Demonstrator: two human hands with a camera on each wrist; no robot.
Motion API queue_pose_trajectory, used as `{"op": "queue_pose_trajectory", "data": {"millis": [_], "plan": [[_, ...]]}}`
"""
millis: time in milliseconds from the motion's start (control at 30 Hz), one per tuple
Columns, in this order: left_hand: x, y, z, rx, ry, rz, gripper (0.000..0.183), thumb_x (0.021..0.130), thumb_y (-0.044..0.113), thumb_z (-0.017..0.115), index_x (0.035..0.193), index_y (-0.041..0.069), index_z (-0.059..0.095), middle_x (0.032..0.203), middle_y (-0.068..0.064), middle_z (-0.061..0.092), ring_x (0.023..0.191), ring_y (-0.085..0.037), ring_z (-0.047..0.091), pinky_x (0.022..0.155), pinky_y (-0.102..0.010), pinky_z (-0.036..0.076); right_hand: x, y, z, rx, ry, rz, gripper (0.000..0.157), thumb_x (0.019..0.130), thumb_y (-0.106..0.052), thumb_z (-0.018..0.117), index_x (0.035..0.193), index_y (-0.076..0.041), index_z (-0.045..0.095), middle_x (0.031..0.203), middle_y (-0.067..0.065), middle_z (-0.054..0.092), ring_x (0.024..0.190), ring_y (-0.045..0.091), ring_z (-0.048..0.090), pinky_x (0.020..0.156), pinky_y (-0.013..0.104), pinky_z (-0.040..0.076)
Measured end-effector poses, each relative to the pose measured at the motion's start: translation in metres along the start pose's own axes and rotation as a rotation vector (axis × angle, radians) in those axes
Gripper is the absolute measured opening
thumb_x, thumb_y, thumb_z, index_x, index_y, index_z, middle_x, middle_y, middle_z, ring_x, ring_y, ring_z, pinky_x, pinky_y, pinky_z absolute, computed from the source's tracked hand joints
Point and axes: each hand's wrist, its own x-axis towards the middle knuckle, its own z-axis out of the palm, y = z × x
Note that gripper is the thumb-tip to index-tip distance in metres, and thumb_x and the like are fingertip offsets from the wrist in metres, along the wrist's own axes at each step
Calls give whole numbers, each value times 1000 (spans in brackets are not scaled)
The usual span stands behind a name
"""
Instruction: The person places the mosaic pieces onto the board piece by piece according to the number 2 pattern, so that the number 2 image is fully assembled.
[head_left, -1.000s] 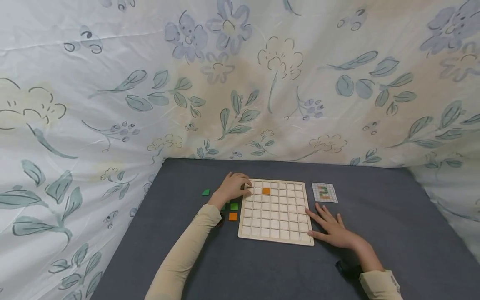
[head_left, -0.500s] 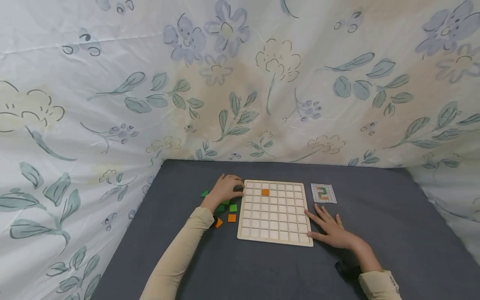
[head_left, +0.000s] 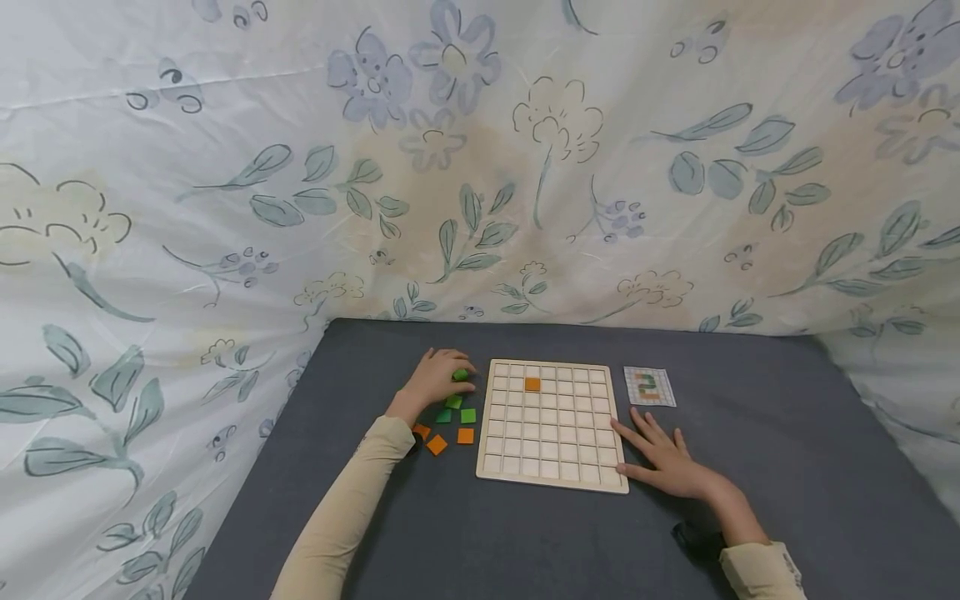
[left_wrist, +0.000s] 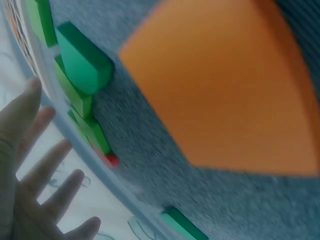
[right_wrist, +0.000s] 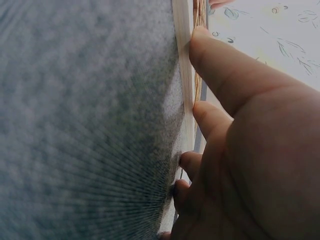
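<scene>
My left hand (head_left: 431,379) is above the loose tiles left of the board, fingers parted, with a green tile (head_left: 460,375) visible between thumb and fingers. In the left wrist view the fingers of that hand (left_wrist: 30,175) are spread and grip nothing. Below it lie a light green tile (head_left: 468,415), a dark green tile (head_left: 444,415) and an orange tile (head_left: 437,445). My right hand (head_left: 667,458) lies with fingers spread, thumb and fingertips touching the right edge of the wooden grid board (head_left: 550,429). One orange square (head_left: 532,384) sits in the board's upper part.
A small pattern card (head_left: 649,387) lies right of the board, beyond the right hand. Another orange tile (head_left: 466,436) is close to the board's left edge. A red piece (left_wrist: 111,159) shows beside green ones. Floral cloth (head_left: 480,167) hangs behind the dark table (head_left: 525,533).
My left hand has drawn back leftward from the board's upper left edge to above the loose tiles, uncovering several of them. The right hand has stayed at the board's edge.
</scene>
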Motion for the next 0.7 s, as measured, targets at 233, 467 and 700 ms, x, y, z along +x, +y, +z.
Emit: {"op": "queue_pose_trajectory", "data": {"millis": [233,467,700], "plan": [[-6,-6,-3,-2,-4,-16,35,83,41,66,114,24,67,134,-4,51,129,-26,40,111,-58,18,-1,-1,-1,12,-2,-2,71,88,-41,60,146,-16,30,151,27,7,136,52,2,95,76,-8],[-13,-10,-4,-17,15,-15,34,82,38,68,111,21,68,132,-6,53,127,-29,41,110,-60,18,-1,-1,-2,4,-4,-4,70,88,-41,59,147,-16,29,151,27,8,136,52,2,95,76,-8],[-16,-18,-4,10,25,-31,36,83,39,68,114,22,67,133,-5,53,128,-28,42,110,-60,19,-1,1,1,26,27,-32,69,88,-39,60,146,-17,31,150,29,10,134,53,3,95,76,-8]]}}
